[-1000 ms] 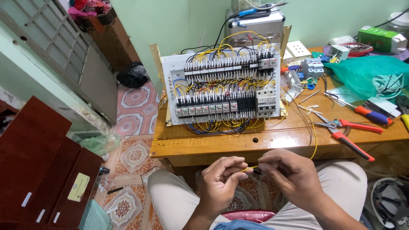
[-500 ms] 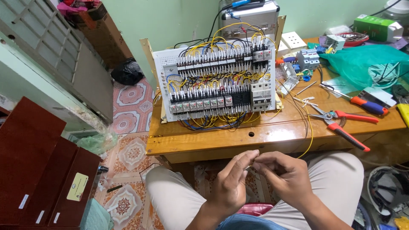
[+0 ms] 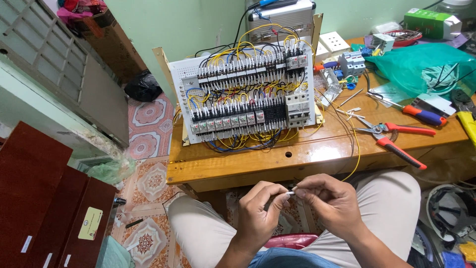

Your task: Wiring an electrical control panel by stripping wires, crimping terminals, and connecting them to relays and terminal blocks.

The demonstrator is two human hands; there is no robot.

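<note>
Sleeve (image 3: 290,191), a tiny white piece at a wire's tip, sits pinched between the two hands just below the table's (image 3: 238,171) front edge, over the person's lap. Left hand (image 3: 260,213) has thumb and forefinger closed on the sleeve's left end, the other fingers curled in. Right hand (image 3: 329,201) meets it fingertip to fingertip, thumb and forefinger nipped shut on the wire end right beside the sleeve; whether it grips the sleeve too I cannot tell. Yellow wire (image 3: 358,154) rises from the right hand in a curve up over the table's edge.

On the table, straight beyond the hands, stands a white panel (image 3: 248,99), leaning back a little, packed with rows of black terminals and relays and a tangle of yellow, black and blue wiring. Right of the panel lie red-handled pliers (image 3: 391,139), near the table's front edge, with a red-and-blue screwdriver (image 3: 421,115) just behind them. Farther back on the table are a green bag (image 3: 421,67), grey breakers (image 3: 351,62) and a green box (image 3: 429,22). Left of the table, on the patterned floor tiles (image 3: 148,178), a dark red cabinet (image 3: 39,198) stands well apart.
</note>
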